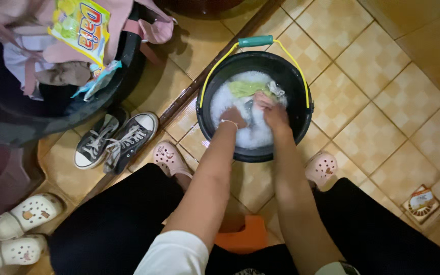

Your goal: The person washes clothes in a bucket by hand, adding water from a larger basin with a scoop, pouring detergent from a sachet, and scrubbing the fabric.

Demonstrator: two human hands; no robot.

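Both hands work inside the black bucket (301, 109), which stands on the tiled floor (383, 102) between the person's pink clogs (169, 158). The left hand (234, 117) and right hand (275, 113) are pressed close together, clenched on a light garment (260, 99) sunk in suds (225, 102); a yellow-green cloth (245, 88) lies just beyond the fingers, toward the bucket's far wall. Judgement: the scrubbing goes best with the fabric kept under the foam, one fist anchoring while the other rubs against it, wrists held inside the rim so no water slops over. The yellow handle (215, 69) rests back, clear of both forearms. A dark basin of laundry (128, 56) sits well apart, at left.
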